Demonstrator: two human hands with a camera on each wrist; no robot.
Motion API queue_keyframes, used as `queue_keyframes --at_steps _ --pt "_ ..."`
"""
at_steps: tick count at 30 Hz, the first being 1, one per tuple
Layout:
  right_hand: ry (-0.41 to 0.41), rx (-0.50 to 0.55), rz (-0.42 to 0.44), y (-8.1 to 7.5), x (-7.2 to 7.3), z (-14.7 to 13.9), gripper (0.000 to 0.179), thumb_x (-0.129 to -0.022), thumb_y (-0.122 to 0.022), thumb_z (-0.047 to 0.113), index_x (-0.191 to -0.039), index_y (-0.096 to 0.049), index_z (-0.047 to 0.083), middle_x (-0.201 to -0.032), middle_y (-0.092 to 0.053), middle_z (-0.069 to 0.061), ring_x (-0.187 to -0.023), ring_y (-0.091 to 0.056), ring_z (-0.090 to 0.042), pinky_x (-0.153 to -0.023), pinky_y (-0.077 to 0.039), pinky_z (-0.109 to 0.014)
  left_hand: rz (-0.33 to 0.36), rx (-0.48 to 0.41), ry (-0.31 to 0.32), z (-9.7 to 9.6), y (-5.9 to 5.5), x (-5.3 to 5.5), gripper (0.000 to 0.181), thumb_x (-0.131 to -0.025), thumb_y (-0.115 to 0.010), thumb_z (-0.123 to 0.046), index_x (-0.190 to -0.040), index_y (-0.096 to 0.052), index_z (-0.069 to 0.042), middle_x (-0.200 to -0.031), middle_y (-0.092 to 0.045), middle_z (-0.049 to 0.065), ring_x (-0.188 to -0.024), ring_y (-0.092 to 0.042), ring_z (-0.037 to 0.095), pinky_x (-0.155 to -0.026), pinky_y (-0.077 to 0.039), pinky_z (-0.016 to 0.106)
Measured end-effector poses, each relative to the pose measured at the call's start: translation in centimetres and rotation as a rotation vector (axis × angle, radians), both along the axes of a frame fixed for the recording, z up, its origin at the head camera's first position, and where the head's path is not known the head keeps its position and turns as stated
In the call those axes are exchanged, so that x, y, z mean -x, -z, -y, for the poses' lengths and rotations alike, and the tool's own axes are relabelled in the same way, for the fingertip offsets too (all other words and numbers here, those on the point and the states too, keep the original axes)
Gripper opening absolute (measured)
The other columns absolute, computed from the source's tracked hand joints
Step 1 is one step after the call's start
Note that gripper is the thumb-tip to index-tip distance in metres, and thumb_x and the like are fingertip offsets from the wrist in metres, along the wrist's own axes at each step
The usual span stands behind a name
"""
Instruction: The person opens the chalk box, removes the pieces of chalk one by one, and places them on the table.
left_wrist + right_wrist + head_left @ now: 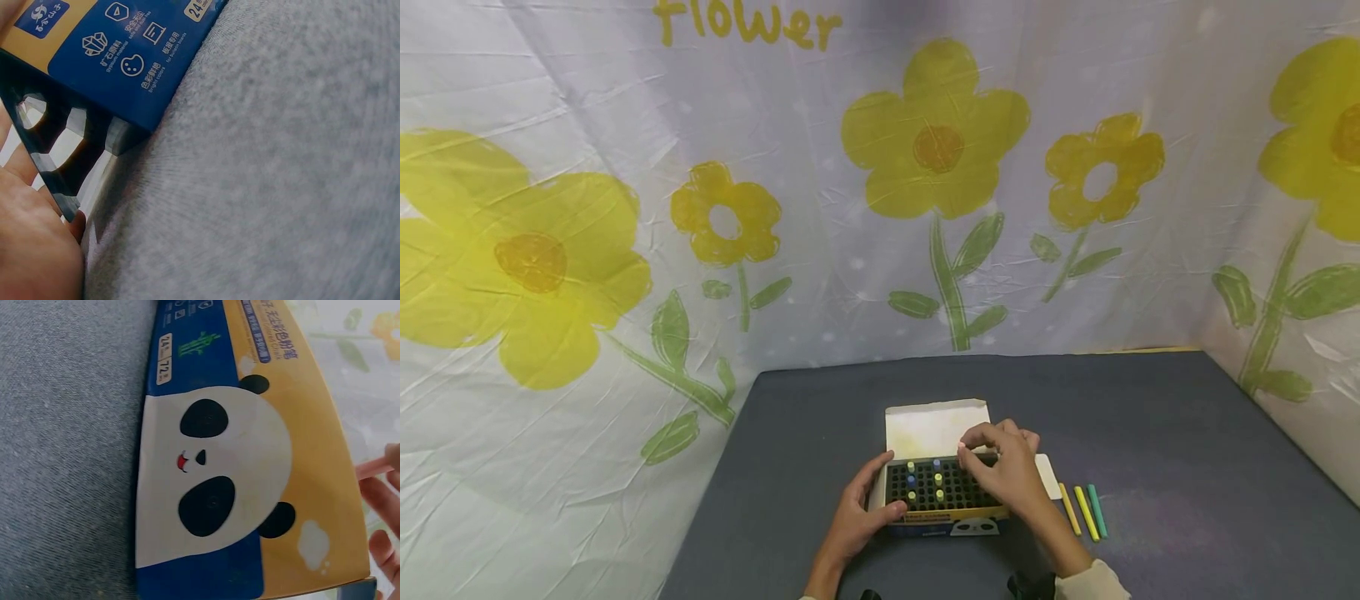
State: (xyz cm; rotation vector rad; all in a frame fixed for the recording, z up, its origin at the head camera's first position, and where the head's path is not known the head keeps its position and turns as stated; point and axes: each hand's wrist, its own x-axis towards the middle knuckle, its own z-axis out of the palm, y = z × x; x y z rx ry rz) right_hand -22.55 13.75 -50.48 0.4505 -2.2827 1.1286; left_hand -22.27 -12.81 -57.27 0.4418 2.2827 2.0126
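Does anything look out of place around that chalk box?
Three chalk sticks lie loose on the table, right of the box, while others stand upright inside. Farther right, a faint pinkish patch may be dust.

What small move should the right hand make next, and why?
Probably lower the pink chalk stick into a bare hole of the black insert: the right hand pinches the stick near the insert's far side, many holes stand empty, and the left hand holds the left end of the chalk box.
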Motion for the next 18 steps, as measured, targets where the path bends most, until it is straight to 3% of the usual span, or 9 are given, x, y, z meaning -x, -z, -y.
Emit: queue_keyframes --at_steps 10,18 --pt "-0.084 0.043 -0.173 -0.8 0.2 -0.7 0.023 -0.083 -0.079 -0.001 -0.097 -0.072 0.016 -0.075 -0.074 0.010 -0.076 -0.047 -0.019 -0.087 -0.016 -0.046 0.003 -0.003 -0.004 0.0 -0.1 -0.2 0.069 -0.088 -0.079 -0.014 -0.149 -0.051 -0.030 -0.159 -0.045 0.005 -0.145 -0.041 0.031 -0.101 -0.046 0.031" --pt "-0.198 0.139 -0.109 -1.4 0.1 -2.0 0.021 -0.089 -0.073 -0.004 -0.100 -0.071 0.014 -0.072 -0.074 0.006 -0.071 -0.063 -0.005 -0.094 -0.021 -0.048 -0.004 0.013 -0.009 -0.1 -0.2 -0.1 0.069 -0.088 -0.079 -0.016 -0.149 -0.051 -0.031 -0.158 -0.046 0.006 -0.143 -0.043 0.032 -0.099 -0.047 0.035"
